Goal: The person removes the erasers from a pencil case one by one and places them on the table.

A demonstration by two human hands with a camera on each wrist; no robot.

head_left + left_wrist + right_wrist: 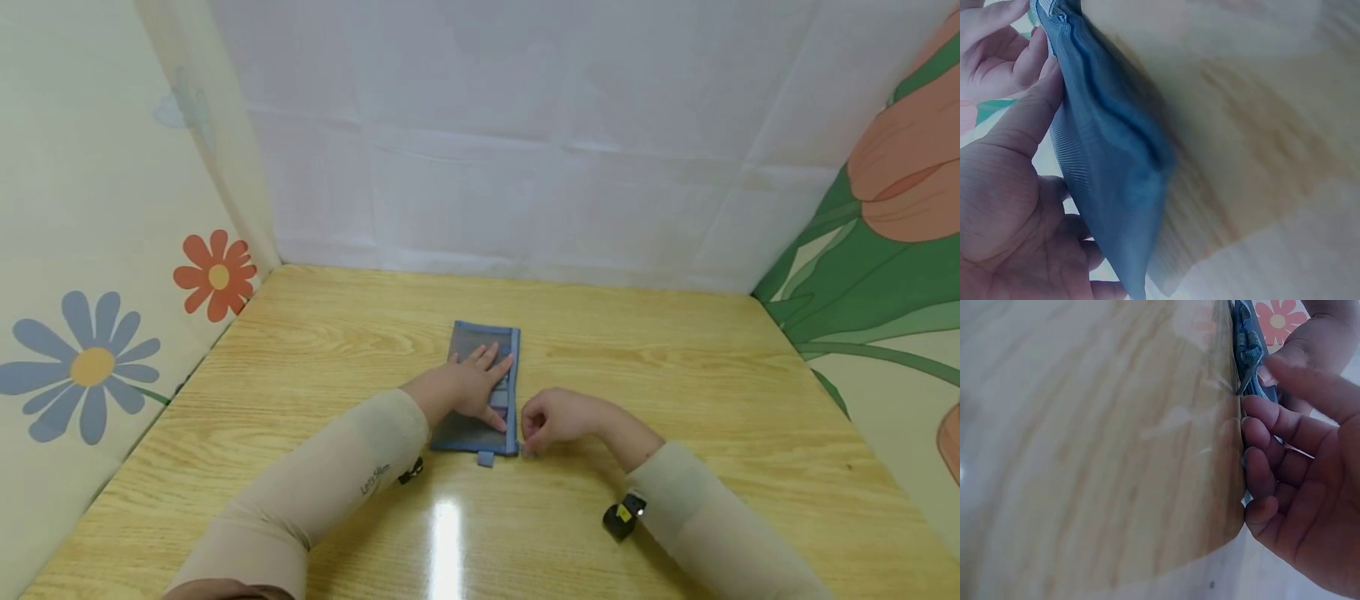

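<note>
A blue-edged mesh zip pouch (459,432) lies flat on the table, its zipped long side facing right. Contents show faintly through the mesh along that side. My left hand (476,388) rests on the pouch with fingers spread, the thumb near the zip. At the pouch's near right corner, my right hand (561,417) has its fingers curled. In the right wrist view its thumb and forefinger pinch the zipper pull (1249,380) at the end of the zip. A small blue tab (486,459) sticks out from the pouch's near edge.
The wood-grain table (360,333) meets a white cloth (480,183) at the back. Flower-printed panels stand at the left (90,208) and right (907,350). Light glares off the table's front middle.
</note>
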